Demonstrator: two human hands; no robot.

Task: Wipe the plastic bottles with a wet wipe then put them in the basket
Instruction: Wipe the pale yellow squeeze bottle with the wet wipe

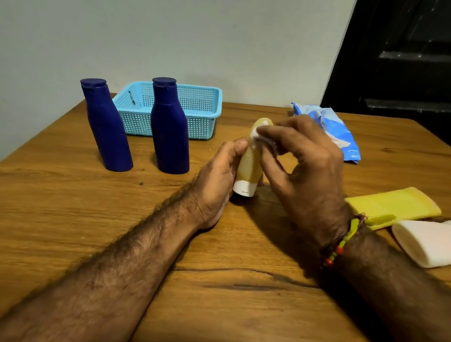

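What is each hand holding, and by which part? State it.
Left hand grips the yellow tube round its middle; right hand pinches the wipe against the tube's top.

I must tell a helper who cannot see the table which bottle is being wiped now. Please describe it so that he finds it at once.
Start at the light blue basket at the table's far edge, then come nearer, to the two hands. The left hand holds a small yellow bottle standing on its white cap, and the right hand presses a white wipe on its top. The two bottles beside the basket are dark blue and taller.
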